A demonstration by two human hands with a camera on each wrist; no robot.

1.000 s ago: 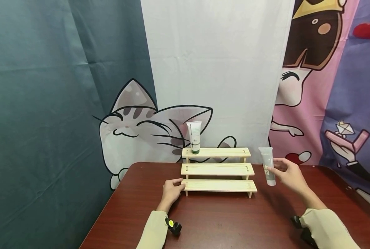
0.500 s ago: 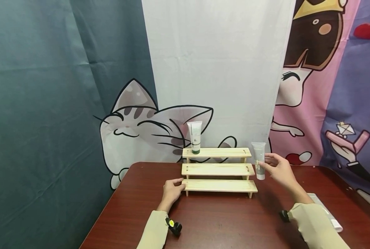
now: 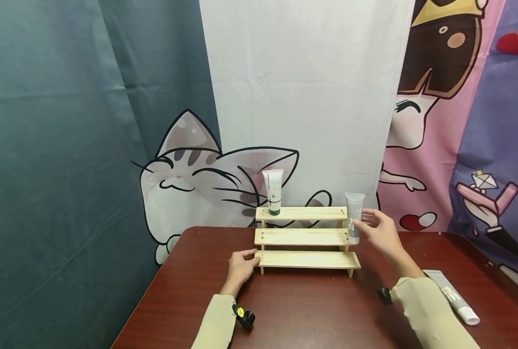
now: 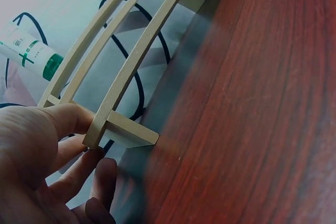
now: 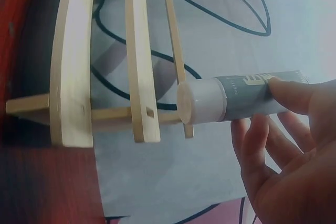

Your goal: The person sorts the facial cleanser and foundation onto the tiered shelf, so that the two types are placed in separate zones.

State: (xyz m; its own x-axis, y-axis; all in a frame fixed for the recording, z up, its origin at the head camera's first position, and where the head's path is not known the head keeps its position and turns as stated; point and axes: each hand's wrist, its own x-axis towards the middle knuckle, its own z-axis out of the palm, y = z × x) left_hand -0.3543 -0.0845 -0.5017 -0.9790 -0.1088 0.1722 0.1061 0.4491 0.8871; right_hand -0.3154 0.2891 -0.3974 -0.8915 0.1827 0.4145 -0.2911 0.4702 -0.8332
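Note:
My left hand (image 3: 241, 268) pinches the left end of the lowest board of a three-tier wooden rack (image 3: 308, 260), thumb above and fingers beneath in the left wrist view. A grey squeeze tube (image 3: 354, 211) with a white cap (image 5: 202, 101) is pinched between the thumb and fingers of my right hand (image 3: 382, 236). It is upright, cap down, at the right end of the rack; the right wrist view shows the cap apart from the boards. On the top tier's left side stands a white tube (image 3: 274, 191) with a green cap (image 4: 53, 67).
Another grey tube (image 3: 451, 295) with a white cap lies on the reddish-brown table (image 3: 311, 310), beside my right sleeve (image 3: 433, 310). Behind the table hangs a curtain (image 3: 311, 97) printed with cartoon figures.
My right hand has moved left and slightly up, bringing the grey tube from beside the rack to its right end. The lying tube has come into view. My left hand stays put.

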